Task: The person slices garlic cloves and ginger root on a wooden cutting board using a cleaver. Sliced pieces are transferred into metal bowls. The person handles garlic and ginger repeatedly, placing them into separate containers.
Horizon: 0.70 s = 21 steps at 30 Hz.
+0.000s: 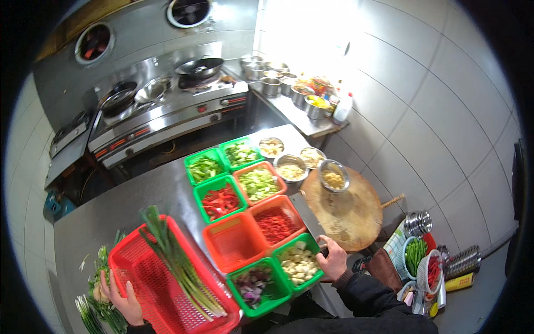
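Note:
My right hand [332, 258] grips the dark handle of a cleaver [308, 215], its blade lying between an orange basket of chopped red chilies [275, 225] and a round wooden chopping block [354, 213]. Just beside that hand is a green basket of peeled garlic cloves [298, 267]. My left hand [123, 302], fingers spread, is at the left rim of a long red plastic basket [154, 284]; whether it presses on the rim I cannot tell. Long green scallions or leeks [179, 259] lie in this basket. Left of it are leafy herbs and spring onions [89, 311].
Small baskets hold red pepper pieces [219, 202], cut greens [204, 169] and sliced onion [252, 288]; one orange basket [233, 242] is bare inside. Metal bowls [290, 170] stand near the block, one bowl [333, 177] upon it. Beyond are a gas range [167, 119] and a side counter [288, 104] with pots.

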Available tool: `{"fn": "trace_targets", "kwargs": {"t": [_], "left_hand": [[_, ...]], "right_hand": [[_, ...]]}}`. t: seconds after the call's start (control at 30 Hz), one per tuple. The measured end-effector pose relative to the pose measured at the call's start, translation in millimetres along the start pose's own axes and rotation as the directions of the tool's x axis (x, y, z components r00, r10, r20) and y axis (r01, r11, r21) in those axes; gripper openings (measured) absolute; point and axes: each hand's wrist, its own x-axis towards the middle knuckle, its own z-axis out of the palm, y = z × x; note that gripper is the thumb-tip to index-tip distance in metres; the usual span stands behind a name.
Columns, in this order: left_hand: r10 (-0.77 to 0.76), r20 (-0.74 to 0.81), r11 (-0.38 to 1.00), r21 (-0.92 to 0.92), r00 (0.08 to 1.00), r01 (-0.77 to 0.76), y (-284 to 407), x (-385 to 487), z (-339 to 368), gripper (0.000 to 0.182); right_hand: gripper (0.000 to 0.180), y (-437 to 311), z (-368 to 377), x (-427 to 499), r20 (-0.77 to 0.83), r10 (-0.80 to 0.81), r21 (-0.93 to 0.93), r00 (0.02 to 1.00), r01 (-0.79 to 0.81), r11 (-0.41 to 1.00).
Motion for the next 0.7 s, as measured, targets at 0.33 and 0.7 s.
{"fn": "trace_targets", "kwargs": {"t": [0.33,0.7], "left_hand": [[0.143,0.363,0.783,-0.611,0.921,0.119,332,-125,127,0.034],[0.569,0.711,0.524,-0.701,0.413,0.484,539,-244,183,0.031]], "right_hand": [[0.014,237,-37,1,-0.121,-0.087,-0.350,0.989,0.039,0.936],[0.045,268,-118,-106,-0.377,0.114,-0.014,0.919,-0.129,0.992]]}}
